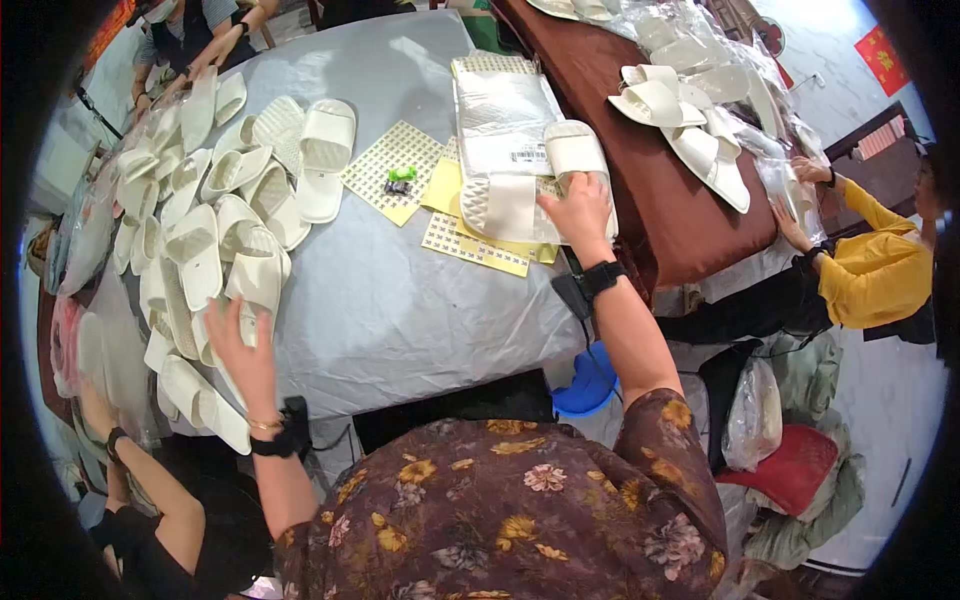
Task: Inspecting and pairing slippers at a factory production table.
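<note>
My left hand (240, 345) is over the near edge of a heap of cream slippers (190, 245), its fingers spread and nothing seen in them. On the right, my right hand (582, 208) is closed on one cream slipper (577, 150), its thumb apart from its fingers. A second slipper (500, 208) lies crosswise beneath that hand, partly hidden by it. Both are on a stack of clear plastic bags (505, 110) with a barcode label. Yellow sheets of small stickers (395, 165) lie left of the bags. A single slipper (327, 140) is at the heap's right side.
A grey sheet covers my table (400, 320). Small green and dark items (400, 178) rest on a sticker sheet. On the right, a brown-covered table (690, 235) holds more slippers and plastic. Co-workers reach in from right, far left and near left. A blue container (585, 385) is below the edge.
</note>
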Demonstrator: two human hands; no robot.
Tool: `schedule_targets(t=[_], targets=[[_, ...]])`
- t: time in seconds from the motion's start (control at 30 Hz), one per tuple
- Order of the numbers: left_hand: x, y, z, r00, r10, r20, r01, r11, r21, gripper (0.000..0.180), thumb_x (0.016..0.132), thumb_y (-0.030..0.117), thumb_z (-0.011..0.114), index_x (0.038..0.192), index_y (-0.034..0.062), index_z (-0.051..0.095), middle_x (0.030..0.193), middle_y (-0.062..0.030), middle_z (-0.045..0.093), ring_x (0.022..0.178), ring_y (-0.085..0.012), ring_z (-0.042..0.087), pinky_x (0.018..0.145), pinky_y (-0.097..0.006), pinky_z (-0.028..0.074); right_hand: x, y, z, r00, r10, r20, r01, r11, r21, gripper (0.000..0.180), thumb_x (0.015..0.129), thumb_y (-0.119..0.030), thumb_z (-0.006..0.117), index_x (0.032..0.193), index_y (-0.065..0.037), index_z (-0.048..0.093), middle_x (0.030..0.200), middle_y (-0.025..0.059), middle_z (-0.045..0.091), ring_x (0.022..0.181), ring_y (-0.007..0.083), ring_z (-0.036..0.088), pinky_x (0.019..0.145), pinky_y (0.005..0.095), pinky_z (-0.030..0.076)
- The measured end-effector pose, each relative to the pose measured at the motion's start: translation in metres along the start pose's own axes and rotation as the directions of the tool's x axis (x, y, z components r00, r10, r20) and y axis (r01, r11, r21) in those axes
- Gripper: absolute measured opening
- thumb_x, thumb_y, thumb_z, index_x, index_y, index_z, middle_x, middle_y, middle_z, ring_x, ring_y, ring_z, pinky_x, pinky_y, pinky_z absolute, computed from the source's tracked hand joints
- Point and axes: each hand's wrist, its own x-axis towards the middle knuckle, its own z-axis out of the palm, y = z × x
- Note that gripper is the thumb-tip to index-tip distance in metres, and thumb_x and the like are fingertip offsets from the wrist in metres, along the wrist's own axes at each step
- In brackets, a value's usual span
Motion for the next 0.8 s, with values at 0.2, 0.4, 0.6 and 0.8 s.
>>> schedule_targets(t=[0.2, 0.4, 0.6, 0.8], targets=[[-0.076, 0.043, 0.011, 0.983, -0.009, 0.182, 0.044, 0.980, -0.193, 0.037, 0.086, 0.016, 0.070, 0.121, 0.0055, 0.063, 0.152, -0.0178, 0.036, 0.143, -0.0389, 0.028, 0.116, -0.048, 0.024, 0.007, -0.035, 0.015, 0.933, 0.315, -0.174, -0.316, 0.949, 0.025, 0.075, 0.072, -0.045, 0.077, 0.124, 0.003, 0.050, 0.130, 0.0226, 0.050, 0.119, 0.0426, 0.046, 0.096, 0.0570, 0.040], [-0.099, 0.061, 0.010, 0.970, -0.032, 0.242, 0.101, 0.956, -0.276, 0.032, 0.088, 0.012, 0.068, 0.119, 0.0051, 0.064, 0.148, -0.0156, 0.044, 0.141, -0.0350, 0.035, 0.115, -0.045, 0.027, 0.018, -0.030, 0.024, 0.897, 0.346, -0.276, -0.323, 0.938, 0.126, 0.036, 0.081, -0.039, 0.072, 0.105, -0.013, 0.071, 0.128, 0.0128, 0.056, 0.122, 0.0385, 0.045, 0.098, 0.0557, 0.039], [-0.095, 0.076, 0.012, 0.942, -0.009, 0.335, 0.158, 0.894, -0.419, 0.031, 0.087, 0.013, 0.068, 0.116, 0.0034, 0.065, 0.144, -0.0152, 0.047, 0.137, -0.0341, 0.038, 0.112, -0.045, 0.031, 0.029, -0.011, 0.011, 0.862, 0.440, -0.250, -0.241, 0.791, 0.562, 0.023, 0.082, -0.033, 0.070, 0.086, -0.011, 0.076, 0.100, 0.0088, 0.070, 0.100, 0.0313, 0.061, 0.089, 0.0469, 0.045], [-0.088, 0.106, 0.015, 0.919, 0.146, 0.367, 0.063, 0.864, -0.500, 0.032, 0.085, 0.011, 0.069, 0.116, 0.0054, 0.066, 0.140, -0.0150, 0.051, 0.132, -0.0326, 0.046, 0.110, -0.042, 0.036, 0.022, -0.012, 0.003, 0.894, 0.382, -0.235, -0.189, 0.796, 0.575, 0.038, 0.079, -0.031, 0.070, 0.111, -0.010, 0.068, 0.090, 0.0118, 0.072, 0.088, 0.0325, 0.068, 0.086, 0.0453, 0.048]])
